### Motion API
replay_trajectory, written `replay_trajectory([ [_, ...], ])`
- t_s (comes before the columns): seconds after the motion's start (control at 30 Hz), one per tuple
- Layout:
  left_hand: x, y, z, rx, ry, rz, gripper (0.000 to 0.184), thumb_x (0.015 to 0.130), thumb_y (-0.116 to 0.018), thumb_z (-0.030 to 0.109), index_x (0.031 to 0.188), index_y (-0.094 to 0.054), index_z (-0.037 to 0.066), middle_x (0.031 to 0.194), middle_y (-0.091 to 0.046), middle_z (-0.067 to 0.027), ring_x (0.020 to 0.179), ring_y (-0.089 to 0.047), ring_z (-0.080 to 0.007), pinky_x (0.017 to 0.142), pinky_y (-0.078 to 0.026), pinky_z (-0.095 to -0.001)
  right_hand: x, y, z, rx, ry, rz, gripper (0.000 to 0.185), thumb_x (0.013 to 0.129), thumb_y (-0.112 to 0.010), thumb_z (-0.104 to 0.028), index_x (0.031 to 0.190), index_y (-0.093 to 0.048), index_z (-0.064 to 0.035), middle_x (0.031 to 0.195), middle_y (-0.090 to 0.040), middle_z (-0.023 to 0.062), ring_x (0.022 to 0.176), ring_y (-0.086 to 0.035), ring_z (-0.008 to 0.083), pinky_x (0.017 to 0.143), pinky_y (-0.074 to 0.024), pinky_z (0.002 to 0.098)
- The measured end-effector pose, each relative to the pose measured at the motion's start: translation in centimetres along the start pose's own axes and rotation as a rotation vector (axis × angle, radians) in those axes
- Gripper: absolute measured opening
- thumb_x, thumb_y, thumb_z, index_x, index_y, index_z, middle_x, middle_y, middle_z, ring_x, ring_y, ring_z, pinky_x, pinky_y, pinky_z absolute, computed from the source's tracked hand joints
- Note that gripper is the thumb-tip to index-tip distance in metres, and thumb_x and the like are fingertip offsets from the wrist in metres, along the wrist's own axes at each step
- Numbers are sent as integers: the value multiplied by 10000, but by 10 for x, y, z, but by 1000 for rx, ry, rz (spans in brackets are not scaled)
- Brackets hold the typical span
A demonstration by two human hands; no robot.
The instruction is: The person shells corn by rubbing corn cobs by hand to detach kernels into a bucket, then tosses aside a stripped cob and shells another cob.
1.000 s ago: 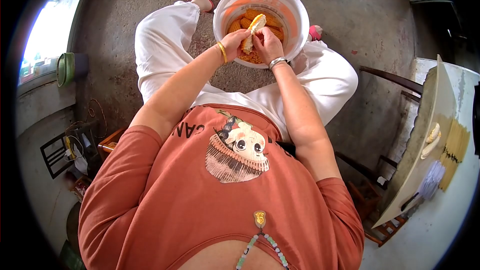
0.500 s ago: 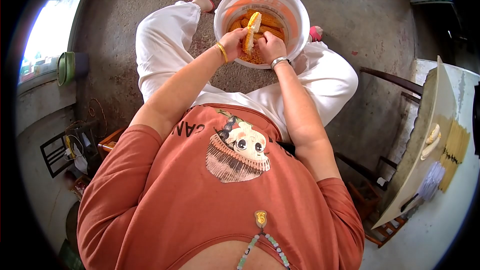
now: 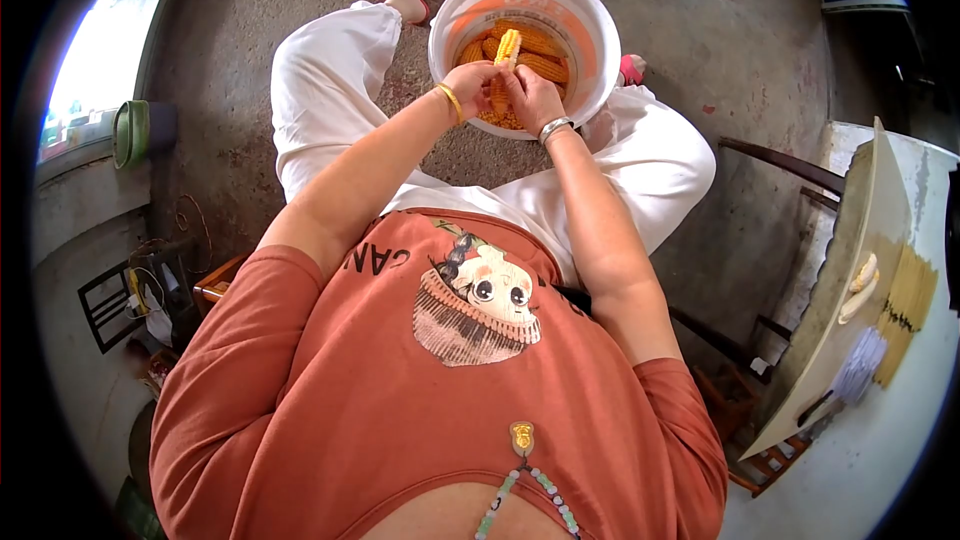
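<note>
A partly stripped corn cob [image 3: 509, 45] stands up between my two hands, over the mouth of a white bucket [image 3: 604, 50]. My left hand [image 3: 470, 90], with a yellow bracelet at its wrist, is closed round the cob's left side. From the right, my right hand [image 3: 535, 100], with a silver bracelet, presses its fingers on the same cob. The lower part of the cob is partly hidden by the fingers. Several yellow cobs [image 3: 543, 66] and loose kernels [image 3: 505, 120] lie inside the bucket.
My legs in white trousers [image 3: 330, 80] flank the bucket on the concrete floor [image 3: 720, 30]. At the right is a board-topped table [image 3: 870, 200] with a cob on it [image 3: 862, 285] and wooden chair parts beside it. A green bin [image 3: 131, 135] is by the left window.
The cob has turned in my hands, so its yellow kernels face up where its pale side showed before. My right hand has come back onto the cob after being lower beside it.
</note>
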State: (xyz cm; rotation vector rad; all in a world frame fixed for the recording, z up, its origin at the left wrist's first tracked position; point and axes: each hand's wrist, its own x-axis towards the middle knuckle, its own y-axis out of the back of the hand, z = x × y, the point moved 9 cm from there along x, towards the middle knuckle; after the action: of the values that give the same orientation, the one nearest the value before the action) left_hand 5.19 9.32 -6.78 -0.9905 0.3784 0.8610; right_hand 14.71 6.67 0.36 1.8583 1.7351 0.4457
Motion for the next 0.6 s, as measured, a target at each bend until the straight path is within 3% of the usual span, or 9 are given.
replay_trajectory([
  [0.1,-11,-5,-1,-83,76,94,316,912,-543,325,1099,-538,70,1024,-601,-59,965,-581,-212,836,-489,-421,2,-5,3,53,78,26,465,904,-412,-476,890,-563,-37,814,-621,240,790,-599,412,694,-477,471],
  [0.2,-13,-13,-1,-76,123,43,349,917,-532,349,1101,-536,54,1058,-601,-84,977,-586,-222,874,-479,-431,3,-15,15,-105,-34,-75,422,904,-408,-422,914,-577,-36,831,-623,243,804,-600,408,722,-476,470],
  [0.6,0,-5,-9,55,81,113,390,949,-447,394,1048,-533,26,1025,-602,-101,907,-612,-231,833,-509,-412,0,-18,4,-225,96,-36,351,896,-390,-342,837,-577,-51,797,-633,214,749,-613,385,692,-492,468],
])
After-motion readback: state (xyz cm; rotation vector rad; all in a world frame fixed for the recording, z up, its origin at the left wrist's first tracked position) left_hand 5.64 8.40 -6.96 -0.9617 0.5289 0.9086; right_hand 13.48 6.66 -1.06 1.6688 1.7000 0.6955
